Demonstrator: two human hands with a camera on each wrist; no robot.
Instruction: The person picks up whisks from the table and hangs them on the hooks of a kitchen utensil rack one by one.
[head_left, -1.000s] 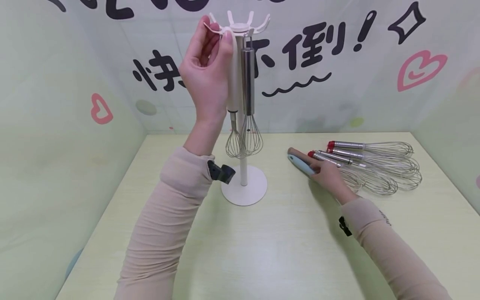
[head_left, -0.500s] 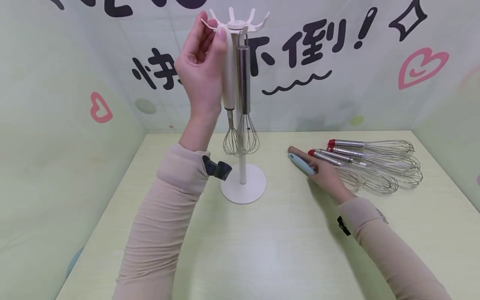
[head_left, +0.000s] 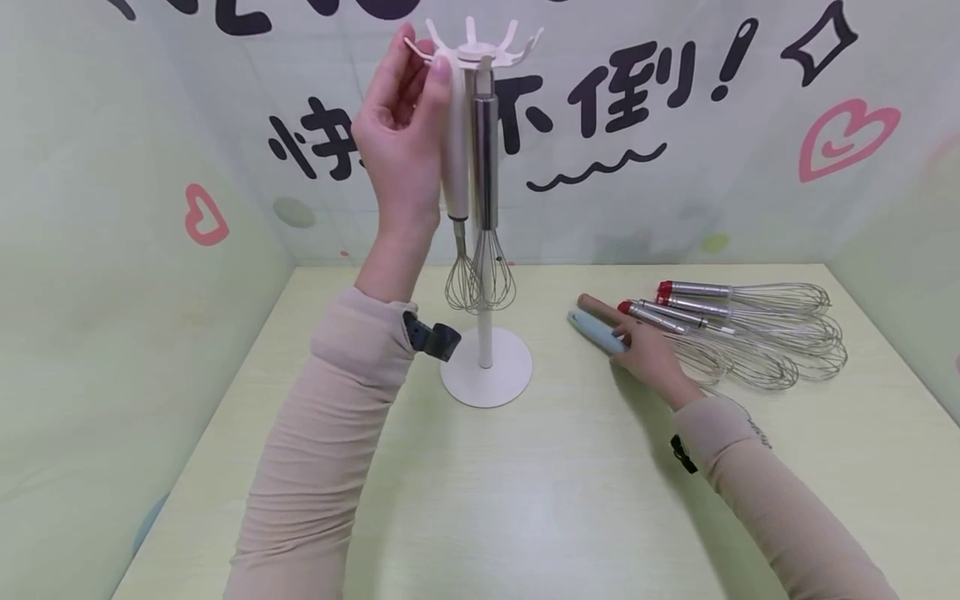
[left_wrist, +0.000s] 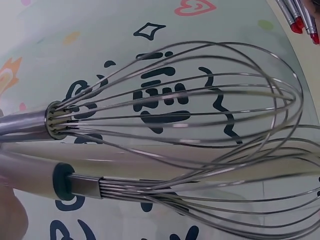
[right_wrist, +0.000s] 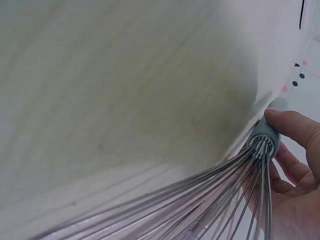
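Note:
A white stand (head_left: 487,387) with a round base and a ring of hooks on top stands in the middle of the table. Beside its pole hang a white-handled whisk (head_left: 457,158) and a steel-handled whisk (head_left: 486,167). My left hand (head_left: 397,142) pinches the top of the white handle at a hook. In the left wrist view the wire loops of both hanging whisks overlap. At the right, my right hand (head_left: 651,358) grips a light blue-handled whisk (head_left: 596,330) low over the table. The right wrist view shows thumb and fingers round its handle (right_wrist: 276,107), wires fanning toward the camera.
A brown-handled whisk (head_left: 600,308) lies just behind the blue one. Several steel whisks (head_left: 701,307) with red handle ends lie beyond my right hand, their wire loops overlapping. A printed backdrop (head_left: 600,221) rises behind the table.
The blue-handled whisk has shifted slightly left with my right hand, away from the brown handle. My left hand and the hook ring have moved slightly left, and the hanging steel-handled whisk has turned.

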